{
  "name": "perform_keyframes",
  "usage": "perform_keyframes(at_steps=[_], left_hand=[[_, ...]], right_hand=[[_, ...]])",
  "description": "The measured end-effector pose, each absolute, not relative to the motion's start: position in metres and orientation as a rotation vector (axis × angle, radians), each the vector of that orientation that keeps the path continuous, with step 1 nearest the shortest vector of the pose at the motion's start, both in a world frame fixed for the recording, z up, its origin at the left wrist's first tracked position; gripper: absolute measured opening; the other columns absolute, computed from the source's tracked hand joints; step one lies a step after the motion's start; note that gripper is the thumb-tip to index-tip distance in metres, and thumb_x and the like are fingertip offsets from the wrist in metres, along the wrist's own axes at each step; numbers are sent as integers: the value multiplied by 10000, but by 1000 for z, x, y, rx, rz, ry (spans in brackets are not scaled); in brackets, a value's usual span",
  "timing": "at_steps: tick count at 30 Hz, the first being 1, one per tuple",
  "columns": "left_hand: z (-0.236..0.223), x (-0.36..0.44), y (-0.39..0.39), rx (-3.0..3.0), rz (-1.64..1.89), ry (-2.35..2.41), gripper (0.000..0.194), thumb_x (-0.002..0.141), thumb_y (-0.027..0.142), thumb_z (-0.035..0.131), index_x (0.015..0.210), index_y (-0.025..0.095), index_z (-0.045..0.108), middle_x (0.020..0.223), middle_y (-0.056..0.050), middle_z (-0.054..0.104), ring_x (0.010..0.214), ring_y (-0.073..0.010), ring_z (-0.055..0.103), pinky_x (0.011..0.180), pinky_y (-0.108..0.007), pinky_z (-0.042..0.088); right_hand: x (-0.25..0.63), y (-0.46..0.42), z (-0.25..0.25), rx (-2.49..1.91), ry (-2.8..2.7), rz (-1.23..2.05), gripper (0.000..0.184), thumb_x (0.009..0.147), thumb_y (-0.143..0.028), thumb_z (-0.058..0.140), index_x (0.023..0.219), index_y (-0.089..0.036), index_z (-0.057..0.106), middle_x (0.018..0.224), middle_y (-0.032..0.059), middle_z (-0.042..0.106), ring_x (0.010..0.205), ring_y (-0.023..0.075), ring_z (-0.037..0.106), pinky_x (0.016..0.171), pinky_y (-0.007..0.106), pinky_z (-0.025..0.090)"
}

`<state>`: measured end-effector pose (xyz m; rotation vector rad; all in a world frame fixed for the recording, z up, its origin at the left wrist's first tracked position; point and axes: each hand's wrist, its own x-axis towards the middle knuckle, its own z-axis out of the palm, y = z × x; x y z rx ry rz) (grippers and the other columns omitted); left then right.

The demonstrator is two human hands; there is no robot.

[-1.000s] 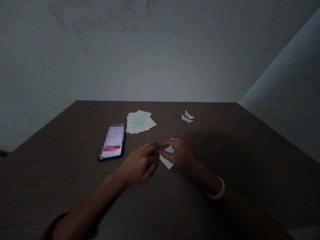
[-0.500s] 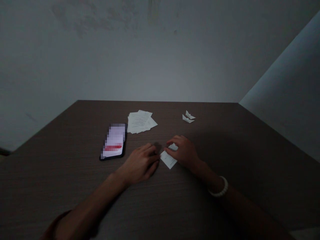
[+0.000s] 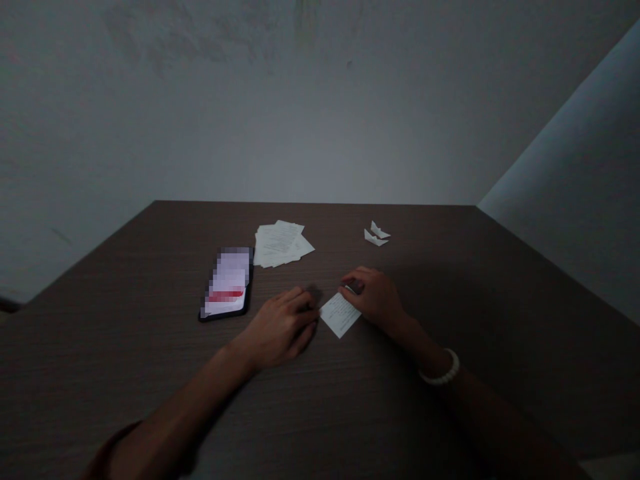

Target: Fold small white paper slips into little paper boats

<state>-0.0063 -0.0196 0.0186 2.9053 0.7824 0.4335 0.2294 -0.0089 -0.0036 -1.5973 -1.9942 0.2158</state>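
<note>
Paper: a small printed sheet [image 3: 340, 317] lies on the tabletop [image 3: 320, 413] between the hands, one corner pointing at the wearer.
Change: the right hand has drawn rightward over the last second, baring more of the print; the sheet now seems laid out rather than pinched.
Right hand [image 3: 375, 297]: palm down over the sheet's upper-right edge, thumb and forefinger bowed with a narrow gap; a pale bracelet [image 3: 455, 368] circles the wrist.
Left hand [image 3: 285, 327]: palm down, fingers loosely curled, tips at the sheet's left corner; whether they press it, I cannot tell.
Beyond: a phone [image 3: 231, 280], a loose paper stack [image 3: 277, 243] and two folded paper boats [image 3: 376, 239].
</note>
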Motion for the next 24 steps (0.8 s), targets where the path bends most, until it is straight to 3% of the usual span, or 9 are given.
perform_keyframes(at_steps=[24], left_hand=[[17, -9, -20, 2909, 422, 783, 244, 916, 199, 462, 1007, 173, 688, 981, -90, 593, 917, -239, 530, 765, -391, 486]], right_hand=[[242, -4, -6, -1628, -1934, 111, 67, 817, -243, 671, 831, -211, 728, 811, 12, 699, 684, 144, 623, 641, 255, 416]])
